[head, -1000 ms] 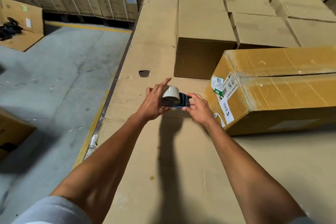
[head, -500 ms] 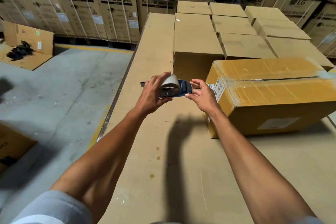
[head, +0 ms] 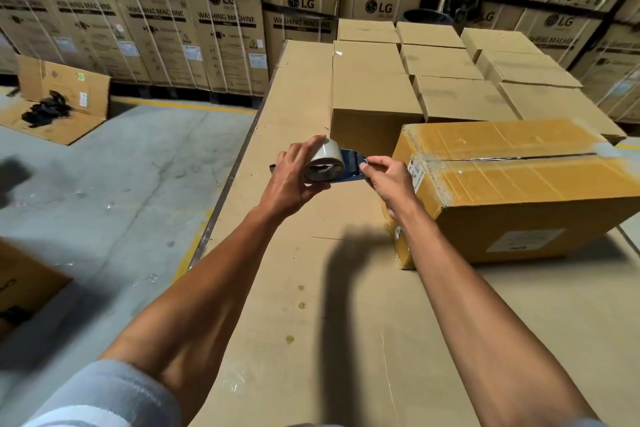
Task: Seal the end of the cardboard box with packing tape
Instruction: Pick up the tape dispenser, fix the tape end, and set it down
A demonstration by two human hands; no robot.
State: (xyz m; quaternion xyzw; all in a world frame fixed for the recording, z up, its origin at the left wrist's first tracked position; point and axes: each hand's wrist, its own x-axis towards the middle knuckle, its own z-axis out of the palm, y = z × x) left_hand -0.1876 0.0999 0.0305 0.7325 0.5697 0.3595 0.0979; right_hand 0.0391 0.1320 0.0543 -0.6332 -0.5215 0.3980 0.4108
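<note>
the left hand (head: 291,180) grips the roll of a blue tape dispenser (head: 332,163) held above the bench (head: 277,288). the right hand (head: 389,180) pinches its front end. the yellowish cardboard box (head: 519,191) lies on the bench just beside the right hand.

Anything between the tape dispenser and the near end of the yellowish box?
Nothing visible. The tape dispenser is held in the air by the left hand and right hand, just left of the box's near end. Only the right hand itself sits between the dispenser and that end; the cardboard surface below is bare there.
</note>
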